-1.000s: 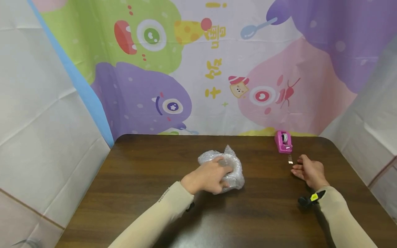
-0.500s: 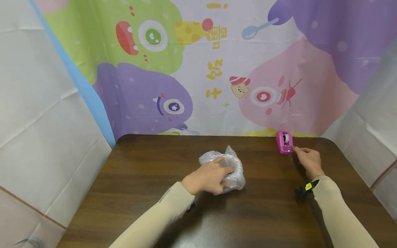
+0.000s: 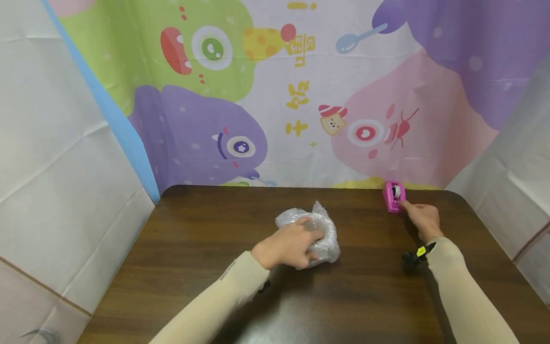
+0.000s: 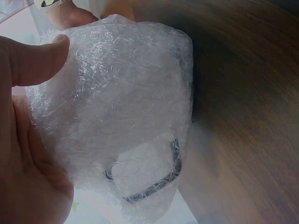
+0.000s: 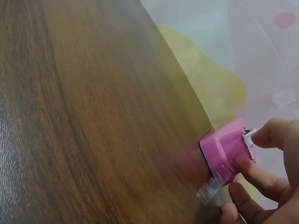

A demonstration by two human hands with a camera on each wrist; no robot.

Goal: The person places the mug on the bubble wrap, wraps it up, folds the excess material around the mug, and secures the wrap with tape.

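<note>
My left hand [image 3: 288, 246] holds a bubble-wrapped object [image 4: 126, 93] down on the table, thumb over its edge. A black line shows through the wrap in the left wrist view; what lies inside is hidden. At the back right of the table stands a pink tape dispenser [image 3: 392, 193]. My right hand [image 3: 424, 220] is at its front end. There the thumb and index finger pinch around the cutter [image 5: 248, 140], where the tape comes out. A strip of clear tape [image 5: 209, 190] hangs beside the dispenser, and the other fingers are loosely curled.
The dark wooden table [image 3: 206, 224] reaches back to a cartoon-printed curtain [image 3: 296, 157]. Pale panels [image 3: 73, 157] stand at the left and right sides. The dispenser is close to the table's back edge.
My right hand has moved up and left from beside the hanging tape to the dispenser's front end, its thumb and index finger closing there. The left hand and wrapped object stay put.
</note>
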